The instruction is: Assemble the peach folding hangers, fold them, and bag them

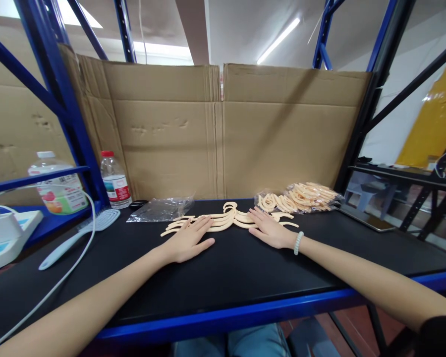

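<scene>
Several cream clothes hangers [228, 221] lie overlapped on the black tabletop, their hooks pointing to the back. My left hand [189, 240] rests flat over their left arms, fingers stretched out and thumb spread to the right. Across the right arms lies my right hand [269, 229], also flat, with its fingers extended and a pale beaded bracelet on the wrist. Neither hand grips anything. Parts of the hangers are hidden beneath both hands. Just beyond my right hand is a clear plastic bag [301, 197] with more cream hangers in it.
An empty clear bag [161, 209] lies behind my left hand. At the left are a hairbrush [80, 237], a white cable [85, 248], a power strip [13, 235], a red-capped bottle [115, 183] and a larger bottle [59, 186]. Cardboard [163, 134] walls the back; a flat device [366, 217] lies right.
</scene>
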A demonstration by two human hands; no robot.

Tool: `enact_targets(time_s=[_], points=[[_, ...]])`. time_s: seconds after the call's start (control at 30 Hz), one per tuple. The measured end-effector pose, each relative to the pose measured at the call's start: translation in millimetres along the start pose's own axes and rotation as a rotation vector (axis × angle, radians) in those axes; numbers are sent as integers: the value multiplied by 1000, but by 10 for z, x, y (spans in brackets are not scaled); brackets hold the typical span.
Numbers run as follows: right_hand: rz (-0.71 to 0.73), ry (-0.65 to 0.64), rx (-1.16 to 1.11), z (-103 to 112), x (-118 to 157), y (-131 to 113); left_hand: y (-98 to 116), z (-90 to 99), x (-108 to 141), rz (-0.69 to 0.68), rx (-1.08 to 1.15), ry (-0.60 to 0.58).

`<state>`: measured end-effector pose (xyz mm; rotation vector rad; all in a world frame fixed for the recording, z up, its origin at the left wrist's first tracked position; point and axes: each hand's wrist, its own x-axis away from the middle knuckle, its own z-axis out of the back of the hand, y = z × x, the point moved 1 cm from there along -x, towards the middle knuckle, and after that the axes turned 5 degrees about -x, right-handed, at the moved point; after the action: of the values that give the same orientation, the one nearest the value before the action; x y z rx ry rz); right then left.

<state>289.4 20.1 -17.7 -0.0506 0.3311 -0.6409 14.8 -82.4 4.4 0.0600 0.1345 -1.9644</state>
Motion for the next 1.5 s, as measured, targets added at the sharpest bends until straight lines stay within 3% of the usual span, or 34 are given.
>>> enact_targets(time_s=[0.17,0.53,0.9,1.17,1.3,1.4,1.5], points=[[105,209,39,157,134,-19,111,98,39,-98,-72,188],[96,166,-95,190,103,82,197,117,68,-116,-39,313],[30,118,-301,305,157,30,427,168,95,-86,434,113],[-8,216,-542,538,187,123,359,178,77,230,686,-23],[-1,255,-531,648,208,169,309,162,81,435,952,-60],[13,233,-540,703,239,168,314,183,91,586,1269,67],[7,169,-553,698,266,126,346,231,98,596,1478,275]])
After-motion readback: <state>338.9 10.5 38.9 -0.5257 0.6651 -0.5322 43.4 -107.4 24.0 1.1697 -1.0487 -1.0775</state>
